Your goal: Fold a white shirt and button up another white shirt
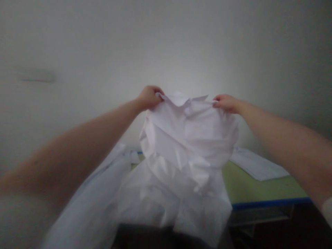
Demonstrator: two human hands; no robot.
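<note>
A white collared shirt (pixel 186 145) hangs in the air in front of me, its collar at the top and its body bunched and drooping toward the table. My left hand (pixel 149 98) is closed on the shirt's left shoulder beside the collar. My right hand (pixel 227 103) pinches the right shoulder at about the same height. Both arms are stretched forward and raised. The picture is blurred, so finer folds and buttons are hard to make out.
A green table (pixel 259 188) with a blue front edge (pixel 269 203) lies below the shirt. A folded white garment (pixel 256 165) rests on it at the right. More pale cloth (pixel 103 186) trails down at the left. A plain light wall fills the background.
</note>
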